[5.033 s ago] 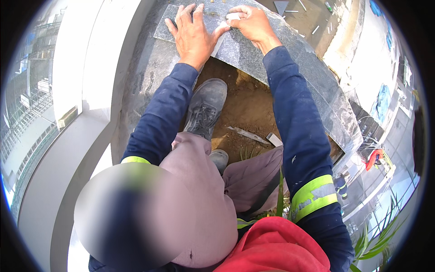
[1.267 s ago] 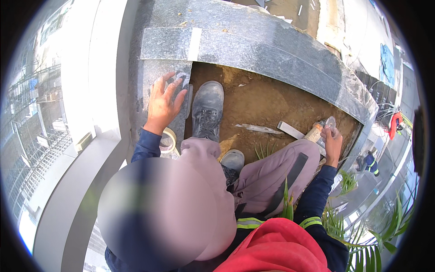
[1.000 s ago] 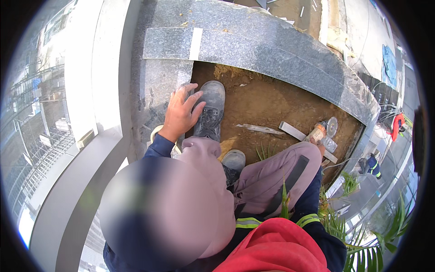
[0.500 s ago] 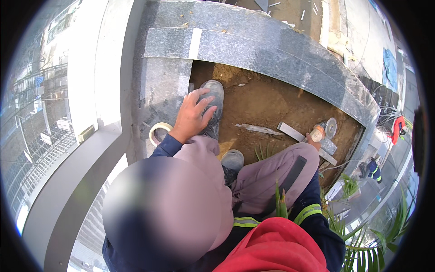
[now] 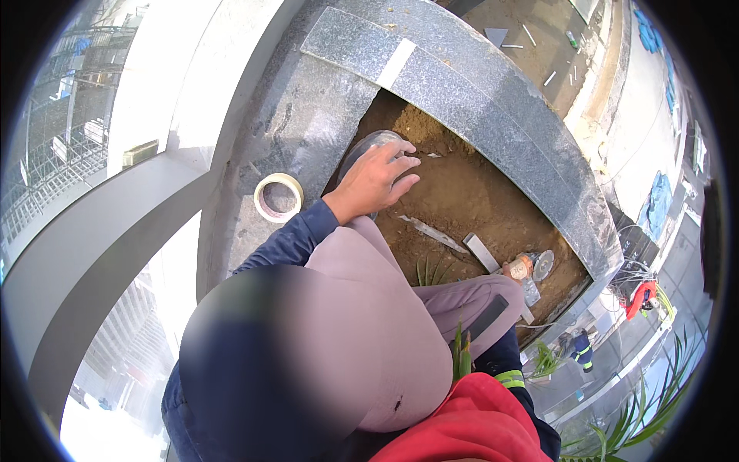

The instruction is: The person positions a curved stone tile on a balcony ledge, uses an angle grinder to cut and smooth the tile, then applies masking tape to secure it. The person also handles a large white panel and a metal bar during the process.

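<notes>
Cloth filled the nearest part of the view: a red garment [image 5: 477, 423] at the lower edge, then a bent knee in smooth mauve trousers [image 5: 385, 308], with a few stiff green leaves [image 5: 460, 350] poking up beside it. Past the knee, a dark blue sleeve led to the left hand [image 5: 377, 181], which lay flat with fingers spread apart on the rounded toe of a grey shoe [image 5: 368, 145], pressing on it rather than gripping; by the look of it, the step in hand was steadying on that foot. The shoe stood at the edge of a bed of crumbly brown soil [image 5: 477, 200]. To its left, a ring of pale tape [image 5: 279, 197] lay flat on a speckled grey granite slab [image 5: 308, 131]. The right hand [image 5: 517, 268] sat low on the soil by a small round disc [image 5: 544, 264] and a flat grey strip [image 5: 481, 252]; it was too small to tell whether it was closed on anything. Furthest off, a curved kerb [image 5: 477, 92] of polished granite rimmed the bed.
</notes>
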Demonstrator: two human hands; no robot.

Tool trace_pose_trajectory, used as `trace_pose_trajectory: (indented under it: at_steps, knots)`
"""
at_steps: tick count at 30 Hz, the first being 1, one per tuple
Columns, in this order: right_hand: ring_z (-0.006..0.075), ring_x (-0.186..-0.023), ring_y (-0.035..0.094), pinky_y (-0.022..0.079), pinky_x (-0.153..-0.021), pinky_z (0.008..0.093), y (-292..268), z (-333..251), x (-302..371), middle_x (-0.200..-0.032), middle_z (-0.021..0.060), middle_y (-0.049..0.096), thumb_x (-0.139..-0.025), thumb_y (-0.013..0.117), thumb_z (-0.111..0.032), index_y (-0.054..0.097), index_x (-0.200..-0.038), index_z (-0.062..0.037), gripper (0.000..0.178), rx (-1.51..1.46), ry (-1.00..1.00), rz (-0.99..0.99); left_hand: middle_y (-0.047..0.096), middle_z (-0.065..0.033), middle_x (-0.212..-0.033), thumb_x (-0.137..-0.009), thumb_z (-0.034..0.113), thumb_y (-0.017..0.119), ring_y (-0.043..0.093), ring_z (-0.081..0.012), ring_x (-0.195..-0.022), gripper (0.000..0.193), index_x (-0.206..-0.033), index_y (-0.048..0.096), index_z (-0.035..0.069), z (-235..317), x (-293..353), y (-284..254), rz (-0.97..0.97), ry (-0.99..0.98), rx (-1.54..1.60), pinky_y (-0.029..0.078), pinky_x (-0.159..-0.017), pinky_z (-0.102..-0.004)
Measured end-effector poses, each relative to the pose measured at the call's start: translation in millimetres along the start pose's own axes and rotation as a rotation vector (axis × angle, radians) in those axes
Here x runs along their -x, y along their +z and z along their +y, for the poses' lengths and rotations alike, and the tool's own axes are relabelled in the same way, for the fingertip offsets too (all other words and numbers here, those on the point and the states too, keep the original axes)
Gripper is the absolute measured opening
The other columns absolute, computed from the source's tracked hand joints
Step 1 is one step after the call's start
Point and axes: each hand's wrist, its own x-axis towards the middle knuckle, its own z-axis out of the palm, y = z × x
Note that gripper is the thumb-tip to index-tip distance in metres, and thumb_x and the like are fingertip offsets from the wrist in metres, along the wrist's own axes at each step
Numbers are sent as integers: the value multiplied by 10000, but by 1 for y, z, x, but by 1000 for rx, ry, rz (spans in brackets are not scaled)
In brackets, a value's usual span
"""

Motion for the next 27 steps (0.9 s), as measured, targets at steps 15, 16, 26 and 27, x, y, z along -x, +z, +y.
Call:
trace_pose_trajectory:
  at_steps: [15, 16, 26, 27]
  knots:
    - [440, -1003, 708, 549, -866, 484, -5, -40, 30, -1046, 299, 712, -677, 909, -358, 584, -1111, 109, 715, 21, -80, 188, 638, -172, -1226, -883, 82, 757, 638, -356, -1120, 285, -1156, 709, 15, -1, -1, 1, -121, -49, -44, 513, -963, -409]
    - [436, -999, 710, 550, -863, 484, -5, -37, 28, -1046, 294, 714, -682, 909, -352, 585, -1107, 107, 704, 20, -84, 183, 638, -171, -1224, -884, 82, 756, 638, -355, -1119, 283, -1155, 709, 15, 0, -2, 2, -116, -44, -26, 514, -962, -409]
    - [440, -1002, 708, 558, -860, 474, 3, -42, 38, -1060, 310, 705, -691, 903, -365, 559, -1137, 114, 740, 93, -36, 194, 646, -157, -1220, -891, 79, 746, 644, -355, -1086, 258, -1140, 714, 20, -9, 1, -15, -78, -55, -71, 515, -943, -410]
    - [442, -1006, 707, 558, -860, 474, 1, -43, 42, -1061, 315, 704, -693, 901, -362, 557, -1140, 118, 741, 101, -19, 211, 648, -159, -1222, -895, 77, 742, 640, -355, -1098, 252, -1139, 712, 18, -7, -2, -13, -90, -51, -79, 513, -949, -414]
